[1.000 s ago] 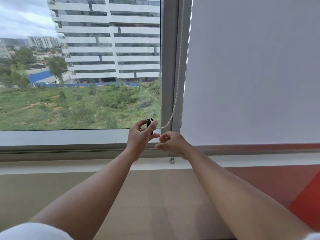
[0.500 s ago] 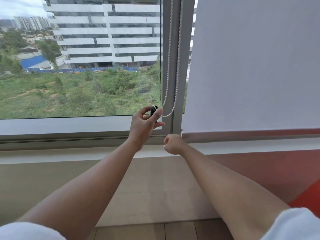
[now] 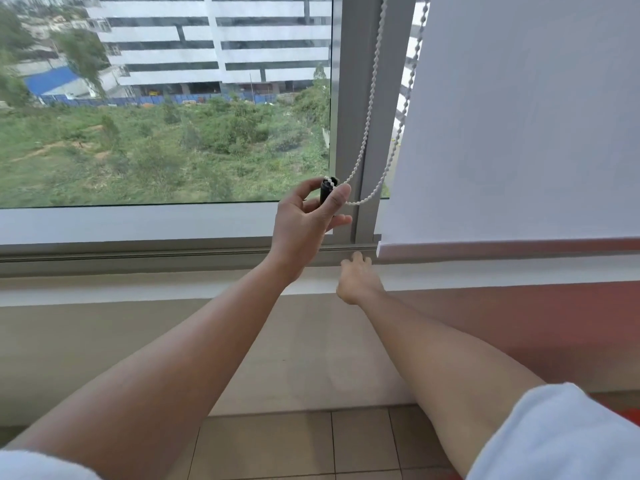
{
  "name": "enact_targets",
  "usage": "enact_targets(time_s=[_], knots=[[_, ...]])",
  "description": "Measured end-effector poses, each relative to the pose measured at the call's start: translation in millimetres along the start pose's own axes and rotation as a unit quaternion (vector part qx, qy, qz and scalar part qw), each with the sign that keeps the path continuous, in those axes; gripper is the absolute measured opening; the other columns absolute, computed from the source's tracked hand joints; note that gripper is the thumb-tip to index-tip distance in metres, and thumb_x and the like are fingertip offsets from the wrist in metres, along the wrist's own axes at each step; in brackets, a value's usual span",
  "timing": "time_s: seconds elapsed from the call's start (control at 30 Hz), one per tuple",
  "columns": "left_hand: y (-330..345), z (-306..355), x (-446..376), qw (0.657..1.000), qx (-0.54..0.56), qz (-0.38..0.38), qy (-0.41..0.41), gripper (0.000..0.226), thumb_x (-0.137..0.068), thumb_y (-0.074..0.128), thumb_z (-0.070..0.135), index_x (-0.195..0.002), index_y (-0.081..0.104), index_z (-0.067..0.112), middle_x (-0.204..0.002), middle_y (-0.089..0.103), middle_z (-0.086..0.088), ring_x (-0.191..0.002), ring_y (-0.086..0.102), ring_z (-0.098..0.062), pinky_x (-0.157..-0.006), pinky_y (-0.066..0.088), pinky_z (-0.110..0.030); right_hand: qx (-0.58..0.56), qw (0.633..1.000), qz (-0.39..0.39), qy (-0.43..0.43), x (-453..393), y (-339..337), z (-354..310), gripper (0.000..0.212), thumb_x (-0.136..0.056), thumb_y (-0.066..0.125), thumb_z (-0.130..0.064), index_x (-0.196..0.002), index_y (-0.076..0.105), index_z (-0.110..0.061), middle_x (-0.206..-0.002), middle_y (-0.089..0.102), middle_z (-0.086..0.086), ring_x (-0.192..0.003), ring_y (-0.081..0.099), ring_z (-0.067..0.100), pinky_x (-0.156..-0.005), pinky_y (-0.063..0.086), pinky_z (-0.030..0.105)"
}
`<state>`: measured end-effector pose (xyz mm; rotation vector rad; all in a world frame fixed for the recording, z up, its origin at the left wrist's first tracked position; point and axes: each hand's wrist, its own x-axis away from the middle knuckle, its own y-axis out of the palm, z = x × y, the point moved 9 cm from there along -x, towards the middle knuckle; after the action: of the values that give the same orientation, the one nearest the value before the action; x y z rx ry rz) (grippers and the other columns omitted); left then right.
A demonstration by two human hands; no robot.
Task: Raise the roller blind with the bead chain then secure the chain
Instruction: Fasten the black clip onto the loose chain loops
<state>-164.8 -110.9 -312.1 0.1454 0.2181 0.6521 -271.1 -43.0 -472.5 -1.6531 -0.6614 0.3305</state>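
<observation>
A white roller blind (image 3: 526, 126) covers the right window, its bottom bar (image 3: 502, 247) hanging just above the sill. A white bead chain (image 3: 370, 95) hangs in a loop beside the grey mullion (image 3: 353, 81). The loop's lower end runs through a small black chain holder (image 3: 326, 192). My left hand (image 3: 304, 223) pinches that holder between thumb and fingers, lifted off the frame. My right hand (image 3: 356, 277) is lower, at the sill beneath the blind's left corner, fingers curled downward; I see nothing in it.
The left window pane (image 3: 166, 98) shows grass and a white building outside. A grey window frame (image 3: 138, 252) and a pale ledge (image 3: 138, 285) run across below. Beneath are a beige wall, a reddish wall section (image 3: 540, 327) and tiled floor (image 3: 298, 441).
My right hand has let go near the chain and dropped down to the sill. My left hand keeps the black holder, and the view has tilted downward.
</observation>
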Motion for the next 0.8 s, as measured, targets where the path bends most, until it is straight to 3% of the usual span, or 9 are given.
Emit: enact_targets(time_s=[0.13, 0.27, 0.63, 0.7, 0.8], knots=[[8.8, 1.0, -1.9, 1.000, -0.001, -0.020, 0.006, 0.040, -0.089, 0.076, 0.022, -0.118, 0.062, -0.002, -0.079, 0.072, -0.003, -0.065, 0.070, -0.016, -0.095, 0.055, -0.055, 0.006, 1.000, 0.006, 0.015, -6.6, 7.5, 7.6, 0.041, -0.089, 0.050, -0.003, -0.130, 0.051, -0.004, -0.141, 0.035, 0.013, -0.126, 0.037, 0.031, -0.092, 0.045, 0.041], [11.8, 0.8, -3.8, 1.000, 0.005, -0.029, 0.009, 0.036, -0.090, 0.074, 0.020, -0.117, 0.063, -0.002, -0.080, 0.068, -0.009, -0.065, 0.069, -0.015, -0.093, 0.057, -0.054, 0.007, 1.000, 0.000, 0.017, -13.7, 14.0, 12.5, 0.041, -0.088, 0.050, 0.002, -0.129, 0.053, -0.003, -0.139, 0.036, 0.013, -0.125, 0.038, 0.031, -0.090, 0.047, 0.041], [9.4, -10.3, -5.2, 1.000, 0.002, -0.023, -0.006, 0.035, -0.090, 0.075, 0.021, -0.116, 0.065, 0.000, -0.077, 0.071, -0.003, -0.071, 0.072, -0.021, -0.095, 0.057, -0.050, -0.011, 1.000, 0.006, 0.017, -21.0, 20.7, 20.5, 0.036, -0.092, 0.041, 0.009, -0.124, 0.056, 0.004, -0.132, 0.043, 0.016, -0.122, 0.042, 0.032, -0.090, 0.045, 0.039], [9.0, -10.9, -4.4, 1.000, 0.000, -0.021, -0.008, 0.035, -0.090, 0.075, 0.021, -0.116, 0.064, 0.000, -0.077, 0.070, -0.002, -0.070, 0.072, -0.020, -0.095, 0.057, -0.050, -0.034, 0.999, 0.018, 0.012, -18.7, 18.7, 21.6, 0.032, -0.094, 0.035, 0.009, -0.118, 0.056, 0.005, -0.127, 0.046, 0.017, -0.118, 0.045, 0.034, -0.090, 0.044, 0.040], [7.2, -11.3, -3.5, 1.000, -0.005, -0.017, -0.011, 0.034, -0.090, 0.074, 0.021, -0.116, 0.064, 0.000, -0.079, 0.071, -0.004, -0.073, 0.072, -0.021, -0.094, 0.057, -0.048, -0.065, 0.997, 0.037, -0.002, -17.2, 16.5, 16.5, 0.021, -0.092, 0.034, 0.006, -0.094, 0.052, -0.005, -0.116, 0.048, 0.015, -0.108, 0.047, 0.033, -0.083, 0.043, 0.039]])
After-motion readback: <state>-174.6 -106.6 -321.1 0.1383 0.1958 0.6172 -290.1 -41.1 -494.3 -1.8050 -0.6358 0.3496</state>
